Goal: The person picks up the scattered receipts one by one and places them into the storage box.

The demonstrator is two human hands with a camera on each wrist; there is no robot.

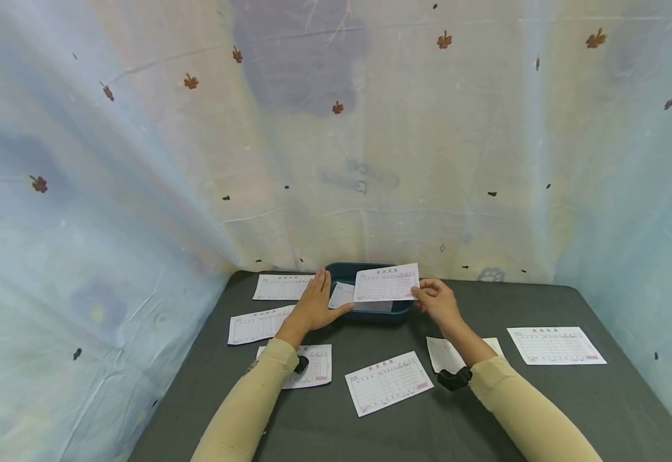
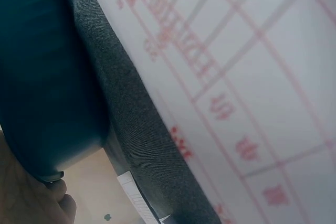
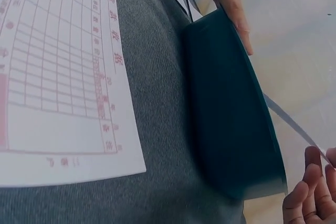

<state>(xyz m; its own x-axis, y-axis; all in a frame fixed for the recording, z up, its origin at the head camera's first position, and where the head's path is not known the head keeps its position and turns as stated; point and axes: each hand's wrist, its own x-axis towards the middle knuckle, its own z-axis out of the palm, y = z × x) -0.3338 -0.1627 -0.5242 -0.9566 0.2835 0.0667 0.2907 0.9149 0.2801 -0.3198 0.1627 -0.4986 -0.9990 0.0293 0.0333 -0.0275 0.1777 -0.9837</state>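
pinched in the right hand (image 1: 436, 303), thumb against fingers, the printed slip (image 1: 385, 283) sits over the dark teal tub (image 1: 379, 317); the left hand (image 1: 312, 309) lies straight-fingered at the tub's left end. a light, level hold should keep the slip uncreased.

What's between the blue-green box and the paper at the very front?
Just bare dark tabletop between the box and that front paper; the head view shows it.

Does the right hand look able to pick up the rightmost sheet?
Probably not right away: the right hand pinches another sheet over the teal bin, though nothing covers the rightmost sheet.
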